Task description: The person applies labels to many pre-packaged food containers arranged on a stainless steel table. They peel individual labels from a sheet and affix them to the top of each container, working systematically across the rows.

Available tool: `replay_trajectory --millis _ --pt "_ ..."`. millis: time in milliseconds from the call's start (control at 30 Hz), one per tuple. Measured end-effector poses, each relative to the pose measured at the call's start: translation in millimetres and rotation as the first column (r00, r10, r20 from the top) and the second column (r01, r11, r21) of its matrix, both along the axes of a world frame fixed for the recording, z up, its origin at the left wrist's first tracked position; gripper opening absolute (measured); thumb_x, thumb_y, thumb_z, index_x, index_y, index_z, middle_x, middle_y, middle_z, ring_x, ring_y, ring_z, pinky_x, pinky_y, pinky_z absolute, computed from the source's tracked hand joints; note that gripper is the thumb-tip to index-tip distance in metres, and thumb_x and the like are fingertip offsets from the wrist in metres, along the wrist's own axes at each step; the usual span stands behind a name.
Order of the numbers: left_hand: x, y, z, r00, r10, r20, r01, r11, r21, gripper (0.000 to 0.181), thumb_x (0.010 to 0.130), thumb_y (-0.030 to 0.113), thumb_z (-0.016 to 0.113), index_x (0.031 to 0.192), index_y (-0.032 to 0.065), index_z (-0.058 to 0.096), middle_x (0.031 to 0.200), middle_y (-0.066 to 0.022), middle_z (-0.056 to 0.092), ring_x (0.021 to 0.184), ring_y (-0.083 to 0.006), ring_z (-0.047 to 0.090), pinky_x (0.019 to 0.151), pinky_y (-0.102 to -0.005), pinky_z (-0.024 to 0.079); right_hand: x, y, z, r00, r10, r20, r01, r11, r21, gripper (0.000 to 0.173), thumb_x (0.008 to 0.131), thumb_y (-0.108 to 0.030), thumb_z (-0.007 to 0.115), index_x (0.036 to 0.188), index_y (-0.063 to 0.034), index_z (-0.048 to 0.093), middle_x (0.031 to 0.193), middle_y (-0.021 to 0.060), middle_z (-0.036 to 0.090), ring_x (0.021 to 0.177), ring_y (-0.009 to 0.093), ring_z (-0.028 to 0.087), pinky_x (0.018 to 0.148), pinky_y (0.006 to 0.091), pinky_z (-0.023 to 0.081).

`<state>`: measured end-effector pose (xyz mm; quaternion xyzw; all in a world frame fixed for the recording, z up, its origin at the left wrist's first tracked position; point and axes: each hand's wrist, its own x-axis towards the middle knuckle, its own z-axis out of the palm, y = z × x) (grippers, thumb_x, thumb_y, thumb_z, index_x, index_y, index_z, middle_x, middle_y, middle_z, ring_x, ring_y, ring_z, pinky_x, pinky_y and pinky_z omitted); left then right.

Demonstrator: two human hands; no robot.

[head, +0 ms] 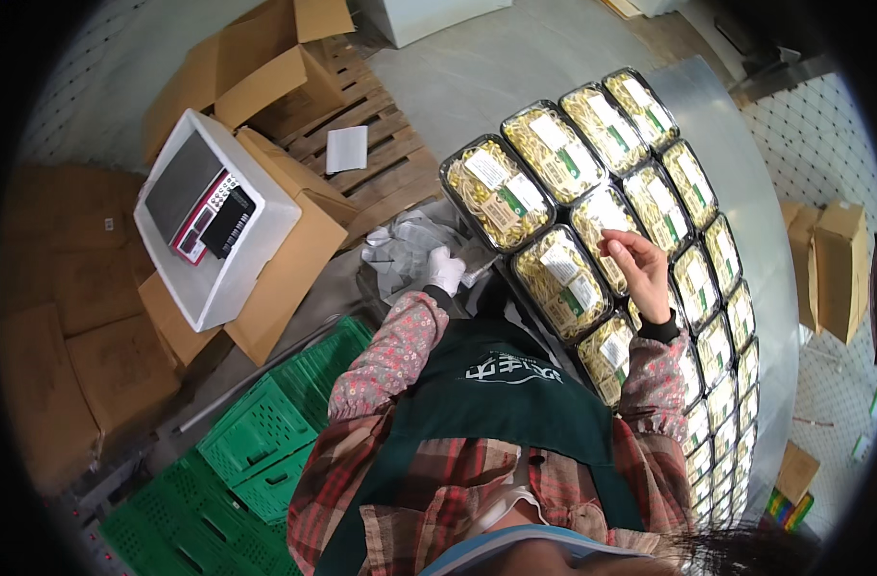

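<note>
My right hand [641, 273], bare, is over a black tray of bean sprouts [598, 216] under clear film. Its thumb and forefinger are slightly apart, with nothing visible between them. My left hand [446, 271], in a white glove, is curled at a translucent label strip [480, 263] beside the table's near edge. Crumpled pale backing paper [408, 248] lies heaped just beyond that hand. Packed sprout trays stand in close rows, among them a corner tray [497, 193] and a nearer tray [562, 284]. White and green labels show on their film.
A metal table [759, 288] bears the trays. To the left, a white foam box [265, 216] holding a digital scale [186, 191] sits on an open carton [287, 281]. Green plastic crates [258, 425] stand beside me; a wooden pallet [391, 122] lies beyond.
</note>
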<state>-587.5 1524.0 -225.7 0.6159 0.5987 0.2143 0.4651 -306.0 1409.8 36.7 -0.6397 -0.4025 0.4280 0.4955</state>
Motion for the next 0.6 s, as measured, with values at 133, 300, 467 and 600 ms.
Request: replay_trajectory --millis 133,300,467,600 --pt "17.1 -4.9 -68.3 0.952 0.233 0.197 -0.207 0.968 -0.144 0.018 0.073 0.018 0.069 0.079 0.0012 0.067 0.077 -0.0153 0.068 0.072 -0.0232 0.064 0.066 -0.0352 0.048 -24.4 -38.0 13.1 0.996 -0.092 -0.014 0.092 0.995 -0.029 0.022 0.092 -0.011 0.058 0.110 0.0027 0.063 0.097 0.0084 0.067 0.090 0.013 0.063 0.084 0.0256 0.048" --pt "20.3 8.7 -49.0 0.790 0.184 0.585 0.043 0.935 -0.352 0.027 0.077 0.026 0.070 0.089 0.0065 0.057 0.082 -0.0061 0.061 0.078 -0.0172 0.057 0.070 -0.0340 0.047 -62.4 -66.8 7.2 0.991 -0.135 -0.028 0.132 0.988 -0.082 0.022 0.091 -0.011 0.061 0.107 0.0028 0.064 0.094 0.0065 0.065 0.088 0.013 0.061 0.081 0.0251 0.046" --pt "30.3 13.4 28.1 0.989 -0.139 -0.054 0.126 0.973 -0.191 0.079 0.057 0.040 0.082 0.120 0.0101 0.044 0.108 -0.0135 0.057 0.103 -0.0309 0.053 0.089 -0.0442 0.043 -115.6 -54.8 -6.6 0.999 -0.020 -0.027 0.018 0.997 -0.079 0.023 0.092 -0.010 0.058 0.109 0.0039 0.062 0.092 0.0095 0.066 0.086 0.014 0.062 0.081 0.0261 0.047" --pt "31.0 14.9 59.5 0.963 -0.218 -0.159 0.155 0.929 -0.337 0.141 0.043 0.055 0.085 0.147 0.0160 0.000 0.149 -0.0173 0.020 0.137 -0.0359 0.020 0.106 -0.0612 0.015 -162.2 -30.4 4.2 0.993 0.057 -0.107 -0.069 0.991 -0.110 0.019 0.091 -0.005 0.057 0.107 0.0046 0.063 0.095 0.0081 0.065 0.085 0.013 0.060 0.080 0.0239 0.046"
